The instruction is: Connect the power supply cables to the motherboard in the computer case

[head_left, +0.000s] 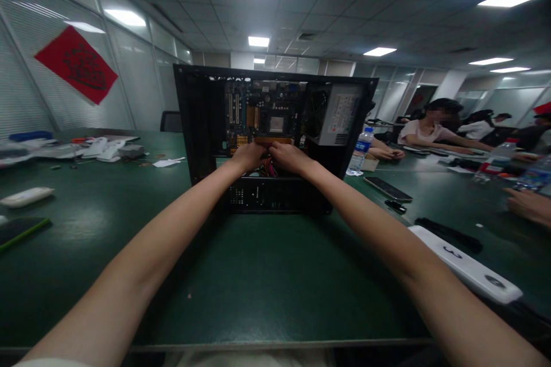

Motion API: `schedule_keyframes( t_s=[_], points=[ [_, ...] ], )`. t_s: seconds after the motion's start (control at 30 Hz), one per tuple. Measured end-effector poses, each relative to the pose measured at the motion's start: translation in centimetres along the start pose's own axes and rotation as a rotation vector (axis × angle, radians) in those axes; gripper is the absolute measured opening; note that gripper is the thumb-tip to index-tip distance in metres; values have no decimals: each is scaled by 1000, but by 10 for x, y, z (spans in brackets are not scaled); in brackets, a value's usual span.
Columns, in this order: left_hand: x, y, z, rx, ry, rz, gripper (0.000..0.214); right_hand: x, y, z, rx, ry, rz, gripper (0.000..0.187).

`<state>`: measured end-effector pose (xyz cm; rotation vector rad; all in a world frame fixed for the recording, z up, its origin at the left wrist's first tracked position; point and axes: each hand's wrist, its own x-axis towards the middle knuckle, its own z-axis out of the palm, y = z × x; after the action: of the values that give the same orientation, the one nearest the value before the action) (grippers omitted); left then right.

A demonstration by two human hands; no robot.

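Note:
An open black computer case (202, 120) stands on the green table (258, 275), its motherboard (262, 112) and grey power supply (340, 114) facing me. Both my arms reach into it. My left hand (248, 156) and my right hand (287, 157) meet at the lower edge of the motherboard, fingers curled and pressed on an orange-brown strip-shaped part (273, 140). Red cables (270, 168) show just below the hands. The fingertips are partly hidden by the backs of the hands.
A white bar with a printed "3" (469, 266) lies at the right, beside a dark phone (387, 188) and a water bottle (360, 151). Papers and white devices (103, 149) sit at the far left. Other people sit along the table's right side (430, 126).

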<state>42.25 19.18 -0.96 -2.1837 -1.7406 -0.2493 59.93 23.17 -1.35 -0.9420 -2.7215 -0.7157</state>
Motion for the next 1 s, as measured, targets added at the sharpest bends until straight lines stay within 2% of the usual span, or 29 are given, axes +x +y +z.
schedule_keyframes(
  t_s=[0.17,0.5,1.0],
  points=[
    [-1,2,-3,11,-13,4,39,-4,-6,-9,14,-10,41,39],
    [-1,2,-4,50,0,39,37,0,1,-2,-45,28,-3,37],
    [1,2,-3,50,11,68,38,0,0,-3,-13,19,19,32]
  ],
)
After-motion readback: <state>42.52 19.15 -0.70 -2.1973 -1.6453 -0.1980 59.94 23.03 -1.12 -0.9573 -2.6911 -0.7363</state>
